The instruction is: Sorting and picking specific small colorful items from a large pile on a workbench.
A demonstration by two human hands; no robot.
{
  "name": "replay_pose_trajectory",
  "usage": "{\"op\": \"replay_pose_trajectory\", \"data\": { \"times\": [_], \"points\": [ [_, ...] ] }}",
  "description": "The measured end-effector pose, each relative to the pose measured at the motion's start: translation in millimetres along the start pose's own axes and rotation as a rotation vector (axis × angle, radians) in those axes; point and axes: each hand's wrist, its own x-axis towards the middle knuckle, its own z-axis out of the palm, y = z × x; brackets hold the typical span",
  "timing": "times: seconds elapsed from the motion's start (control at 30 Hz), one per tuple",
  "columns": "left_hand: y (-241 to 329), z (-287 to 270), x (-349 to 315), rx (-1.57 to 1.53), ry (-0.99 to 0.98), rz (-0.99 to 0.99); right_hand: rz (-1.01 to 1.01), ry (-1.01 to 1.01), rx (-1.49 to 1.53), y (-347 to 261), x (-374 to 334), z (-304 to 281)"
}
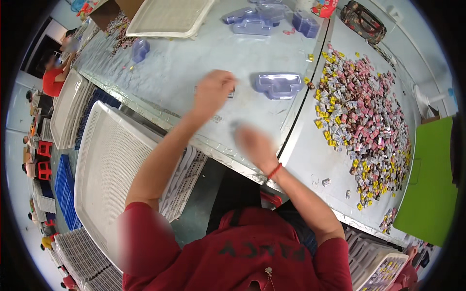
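Observation:
My left hand (212, 92) is over the table, its fingers curled together. A small dark and silvery piece (231, 92) shows just beneath its fingertips; whether they grip it cannot be made out. Nearer the table's front edge is my right hand (255, 144), red cord at the wrist, its fingers smeared by motion. To the right of my left hand lies a clear bluish plastic tray (279, 86) with a stepped outline. A large heap of small wrapped pieces (361, 121), pink, yellow, silver and brown, spreads across the table on the right.
More bluish plastic trays (255, 25) are stacked at the far side. A white shallow tray (167, 19) sits at the far left. Large white perforated trays (111, 165) stand below the table edge on my left. A green panel (427, 182) borders the right; people work far left.

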Motion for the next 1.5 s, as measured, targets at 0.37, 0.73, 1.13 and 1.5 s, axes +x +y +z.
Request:
{"op": "replay_pose_trajectory", "data": {
  "times": [0.37,0.73,1.13,1.5],
  "points": [
    [37,116,23,0.35,-0.406,0.279,0.146,0.111,0.135,32,-104,-64],
    [11,124,35,0.341,-0.502,0.592,0.142,0.282,0.136,72,-143,-64],
    [37,108,53,0.042,-0.493,-0.087,0.031,0.383,0.062,46,-137,-69],
    [70,101,42,0.255,-0.158,0.419,-0.057,0.741,-0.753,94,-110,-199]
  ]
}}
